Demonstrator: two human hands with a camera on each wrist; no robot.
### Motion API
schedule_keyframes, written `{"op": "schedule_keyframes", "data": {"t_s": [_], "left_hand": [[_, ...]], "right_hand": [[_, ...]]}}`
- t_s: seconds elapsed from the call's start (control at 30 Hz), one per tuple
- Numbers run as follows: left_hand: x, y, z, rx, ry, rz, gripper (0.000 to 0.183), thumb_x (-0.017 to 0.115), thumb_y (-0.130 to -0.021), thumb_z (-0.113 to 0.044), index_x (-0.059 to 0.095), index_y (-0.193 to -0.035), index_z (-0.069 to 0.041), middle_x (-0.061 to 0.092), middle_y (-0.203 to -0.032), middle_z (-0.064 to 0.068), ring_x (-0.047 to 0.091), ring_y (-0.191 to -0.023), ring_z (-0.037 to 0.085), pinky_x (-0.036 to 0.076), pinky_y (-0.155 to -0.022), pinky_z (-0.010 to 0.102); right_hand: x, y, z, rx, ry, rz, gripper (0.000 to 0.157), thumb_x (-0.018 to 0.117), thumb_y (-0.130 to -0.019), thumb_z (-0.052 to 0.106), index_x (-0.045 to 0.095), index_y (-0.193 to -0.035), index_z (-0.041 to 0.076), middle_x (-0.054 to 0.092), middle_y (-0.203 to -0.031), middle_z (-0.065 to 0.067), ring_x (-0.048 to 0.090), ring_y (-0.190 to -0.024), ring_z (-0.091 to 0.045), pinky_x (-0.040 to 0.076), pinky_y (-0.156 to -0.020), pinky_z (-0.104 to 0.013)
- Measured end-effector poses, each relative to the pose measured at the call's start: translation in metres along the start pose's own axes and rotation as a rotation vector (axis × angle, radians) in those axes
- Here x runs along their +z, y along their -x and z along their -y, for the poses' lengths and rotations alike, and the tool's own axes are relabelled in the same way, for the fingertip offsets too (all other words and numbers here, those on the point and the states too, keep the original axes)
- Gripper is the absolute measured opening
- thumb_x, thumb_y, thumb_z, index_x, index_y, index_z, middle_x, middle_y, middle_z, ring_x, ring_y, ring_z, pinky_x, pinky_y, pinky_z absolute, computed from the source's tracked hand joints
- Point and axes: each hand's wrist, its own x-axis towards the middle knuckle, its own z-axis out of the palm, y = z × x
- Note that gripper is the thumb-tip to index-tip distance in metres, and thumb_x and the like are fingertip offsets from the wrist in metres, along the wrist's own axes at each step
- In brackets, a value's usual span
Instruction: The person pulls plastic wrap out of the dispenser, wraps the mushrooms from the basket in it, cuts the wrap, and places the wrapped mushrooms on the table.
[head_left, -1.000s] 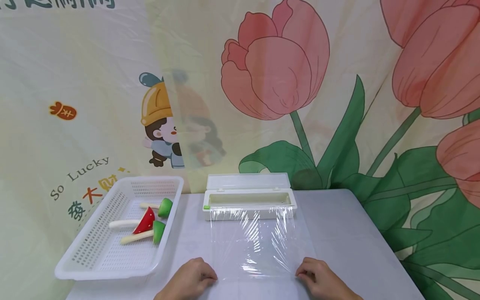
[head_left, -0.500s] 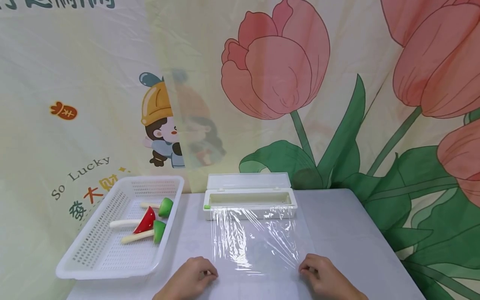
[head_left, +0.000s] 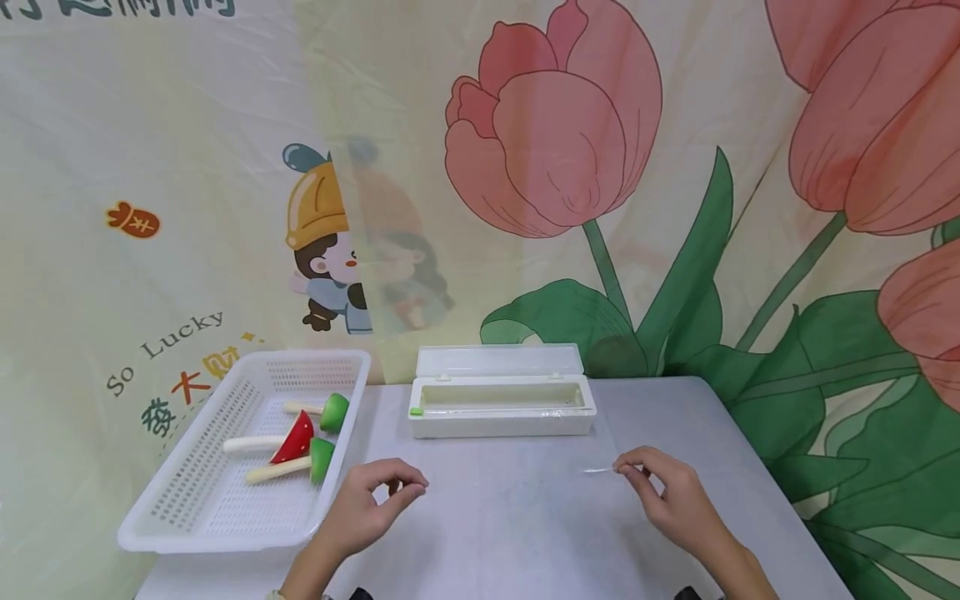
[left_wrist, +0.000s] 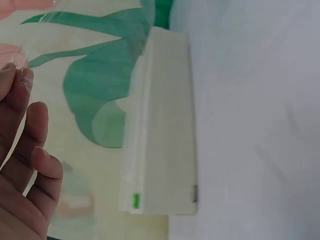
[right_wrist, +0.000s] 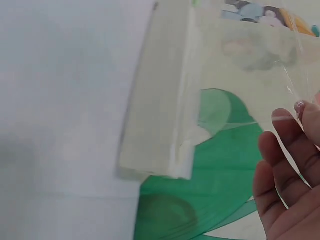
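My left hand (head_left: 373, 504) and right hand (head_left: 671, 493) are raised over the table in front of a white cling film dispenser (head_left: 502, 426). Between thumb and forefinger, each hand pinches a corner of clear cling film (head_left: 598, 470). Most of the sheet is nearly invisible in the head view. The left wrist view shows the film (left_wrist: 42, 22) stretching up from my fingertips, and creased film (right_wrist: 291, 85) meets my right fingertips in the right wrist view. The dispenser's lid (head_left: 498, 359) stands raised at the back. A green slider (head_left: 416, 412) sits at its left end.
A white perforated basket (head_left: 217, 546) stands on the left of the table. Inside lie a red-capped toy mushroom (head_left: 296, 439) and two green-capped toy mushrooms (head_left: 322, 461). A printed curtain (head_left: 405, 92) hangs behind the table (head_left: 517, 550).
Both hands have risen from the table's front and moved toward the dispenser, still pinching the film. The bright creases of film that lay in front of the dispenser no longer show.
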Motion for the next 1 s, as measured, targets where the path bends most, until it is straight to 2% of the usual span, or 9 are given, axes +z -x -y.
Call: {"op": "schedule_keyframes", "data": {"t_s": [0.1, 0.17, 0.33, 0.53, 0.77, 0.87, 0.9, 1.0], "left_hand": [[-0.006, -0.01, -0.004, 0.046, -0.007, -0.043, 0.023, 0.076, -0.089, 0.001, 0.075, -0.096, -0.02, 0.074, -0.084, -0.002, 0.061, -0.071, 0.006, 0.051, -0.062, 0.021], [-0.009, -0.014, -0.005, 0.057, -0.011, -0.059, 0.024, 0.076, -0.088, 0.003, 0.075, -0.096, -0.02, 0.074, -0.084, -0.002, 0.061, -0.07, 0.006, 0.051, -0.063, 0.021], [-0.014, -0.022, -0.008, 0.027, -0.015, -0.083, 0.022, 0.075, -0.089, 0.004, 0.075, -0.095, -0.017, 0.074, -0.086, -0.003, 0.061, -0.072, 0.006, 0.053, -0.064, 0.021], [-0.016, -0.033, -0.01, 0.014, -0.006, -0.126, 0.021, 0.074, -0.089, 0.006, 0.076, -0.097, -0.014, 0.075, -0.089, -0.002, 0.061, -0.074, 0.008, 0.054, -0.067, 0.021], [-0.022, -0.054, -0.019, 0.052, -0.04, -0.188, 0.024, 0.076, -0.087, 0.008, 0.076, -0.099, -0.013, 0.075, -0.089, 0.001, 0.061, -0.076, 0.008, 0.054, -0.07, 0.018], [-0.024, -0.063, -0.025, 0.089, -0.019, -0.214, 0.024, 0.075, -0.085, 0.012, 0.075, -0.1, -0.008, 0.074, -0.09, 0.007, 0.062, -0.078, 0.007, 0.055, -0.072, 0.016], [-0.025, -0.065, -0.026, 0.108, -0.004, -0.223, 0.024, 0.074, -0.085, 0.013, 0.075, -0.1, -0.006, 0.074, -0.09, 0.01, 0.063, -0.079, 0.008, 0.055, -0.073, 0.016], [-0.028, -0.069, -0.031, 0.145, 0.05, -0.242, 0.026, 0.071, -0.084, 0.019, 0.074, -0.101, 0.0, 0.073, -0.093, 0.014, 0.064, -0.083, 0.009, 0.055, -0.077, 0.016]], "right_hand": [[-0.006, -0.012, 0.006, -0.042, -0.007, -0.042, 0.037, 0.074, -0.079, -0.021, 0.073, -0.099, 0.01, 0.074, -0.091, 0.004, 0.063, -0.078, -0.001, 0.05, -0.069, -0.009], [-0.008, -0.017, 0.009, -0.07, -0.015, -0.053, 0.04, 0.075, -0.076, -0.021, 0.073, -0.101, 0.01, 0.074, -0.092, 0.003, 0.065, -0.08, -0.002, 0.05, -0.072, -0.009], [-0.014, -0.028, 0.011, -0.115, -0.001, -0.057, 0.046, 0.081, -0.071, -0.02, 0.074, -0.101, 0.014, 0.074, -0.093, 0.002, 0.065, -0.08, -0.005, 0.05, -0.072, -0.011], [-0.019, -0.042, 0.012, -0.095, -0.001, -0.099, 0.039, 0.081, -0.072, -0.02, 0.076, -0.098, 0.009, 0.073, -0.094, -0.002, 0.065, -0.082, -0.005, 0.051, -0.072, -0.01], [-0.022, -0.067, 0.014, -0.101, 0.001, -0.193, 0.033, 0.078, -0.076, -0.019, 0.076, -0.099, 0.003, 0.073, -0.095, -0.007, 0.062, -0.085, -0.003, 0.048, -0.078, -0.006], [-0.023, -0.076, 0.016, -0.136, -0.012, -0.234, 0.012, 0.076, -0.088, -0.002, 0.076, -0.1, 0.001, 0.072, -0.095, -0.009, 0.061, -0.086, -0.004, 0.047, -0.079, -0.006], [-0.023, -0.078, 0.017, -0.152, -0.015, -0.249, 0.009, 0.073, -0.093, 0.006, 0.075, -0.1, 0.001, 0.072, -0.095, -0.01, 0.061, -0.086, -0.005, 0.047, -0.08, -0.006], [-0.024, -0.085, 0.019, -0.191, -0.021, -0.284, 0.032, 0.063, -0.1, 0.03, 0.075, -0.1, 0.0, 0.073, -0.095, -0.011, 0.062, -0.086, -0.006, 0.048, -0.082, -0.006]]}}
